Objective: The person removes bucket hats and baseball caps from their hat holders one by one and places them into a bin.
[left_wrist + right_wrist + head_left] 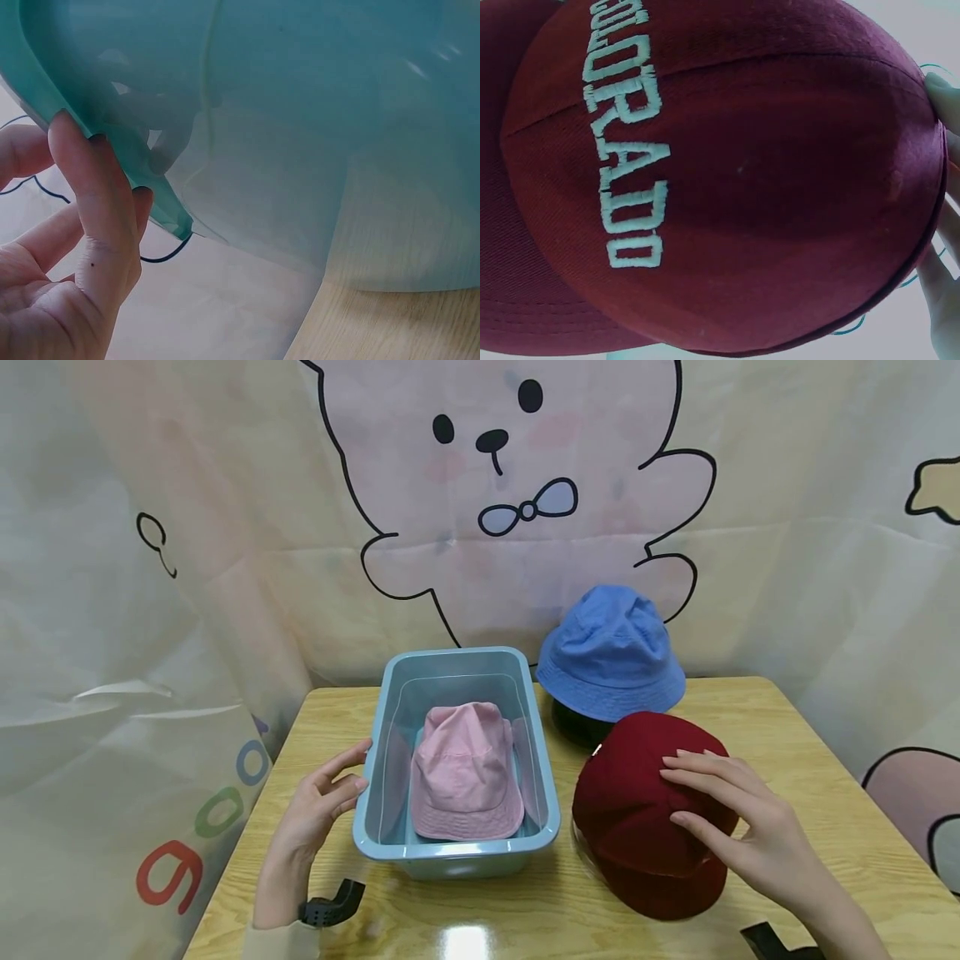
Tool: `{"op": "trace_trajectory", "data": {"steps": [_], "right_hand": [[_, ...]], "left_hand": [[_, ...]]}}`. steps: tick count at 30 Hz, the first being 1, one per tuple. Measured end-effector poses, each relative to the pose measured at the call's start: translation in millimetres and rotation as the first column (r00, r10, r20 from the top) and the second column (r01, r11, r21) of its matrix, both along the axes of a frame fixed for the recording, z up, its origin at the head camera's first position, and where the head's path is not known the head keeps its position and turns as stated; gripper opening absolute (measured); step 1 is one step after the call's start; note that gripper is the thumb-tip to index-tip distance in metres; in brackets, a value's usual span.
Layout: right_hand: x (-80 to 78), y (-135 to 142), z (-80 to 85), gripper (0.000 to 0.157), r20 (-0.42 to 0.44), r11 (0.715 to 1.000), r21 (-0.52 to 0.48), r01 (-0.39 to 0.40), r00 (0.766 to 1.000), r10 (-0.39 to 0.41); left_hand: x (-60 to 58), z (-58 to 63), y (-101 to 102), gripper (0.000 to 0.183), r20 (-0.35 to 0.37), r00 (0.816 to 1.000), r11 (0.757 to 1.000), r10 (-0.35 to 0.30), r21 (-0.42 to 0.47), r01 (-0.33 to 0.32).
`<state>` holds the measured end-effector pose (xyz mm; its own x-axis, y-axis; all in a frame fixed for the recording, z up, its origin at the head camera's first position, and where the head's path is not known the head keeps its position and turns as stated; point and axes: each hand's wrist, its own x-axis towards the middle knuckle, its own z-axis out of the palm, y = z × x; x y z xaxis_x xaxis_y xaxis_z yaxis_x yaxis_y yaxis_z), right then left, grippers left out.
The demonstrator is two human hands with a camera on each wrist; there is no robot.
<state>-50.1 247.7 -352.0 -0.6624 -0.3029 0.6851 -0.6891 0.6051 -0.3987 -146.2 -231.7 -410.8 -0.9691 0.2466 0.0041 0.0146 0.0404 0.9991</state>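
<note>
My left hand [318,814] is at the left side of a pale blue plastic bin [457,852], its fingertips touching the outer edge of the rim. In the left wrist view these fingers [97,187] lie along the greenish rim. Inside the bin sits a pink bucket hat [465,777]. To the right, my right hand [757,818] rests with spread fingers on the crown of a maroon baseball cap [630,793], whose brim points toward me. The right wrist view shows white COLORADO lettering [634,150] across the cap's front, with the fingers partly hidden behind its edge.
Behind the maroon cap, a blue bucket hat [611,656] sits on top of a black object [573,724]. All of it stands on a light wooden table [420,918]. A cartoon-printed curtain [247,552] hangs behind and along the sides.
</note>
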Motion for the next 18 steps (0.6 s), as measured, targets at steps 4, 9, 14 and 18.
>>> {"op": "trace_trajectory", "data": {"steps": [4, 9, 14, 18], "right_hand": [[1.0, -4, 3.1, 0.040, -0.019, 1.000, -0.024, -0.005, 1.000, 0.004], [3.0, -14, 10.8, 0.043, -0.072, 0.996, -0.072, -0.045, 0.997, 0.040], [1.2, -12, 7.2, 0.039, -0.104, 0.993, -0.097, -0.073, 0.993, 0.063], [-0.9, -10, 5.4, 0.034, -0.109, 0.989, -0.118, -0.088, 0.991, 0.075]], "left_hand": [[-0.2, 0.2, 0, 0.052, -0.002, 1.000, 1.000, 0.000, -0.001, 0.000], [-0.5, 1.4, 1, 0.053, 0.007, 1.000, 1.000, 0.007, -0.019, -0.007], [-1.0, 1.2, 0, 0.054, 0.011, 1.000, 1.000, 0.008, -0.021, -0.008], [-1.1, 0.5, 0, 0.053, 0.008, 1.000, 1.000, 0.006, -0.017, -0.006]]}}
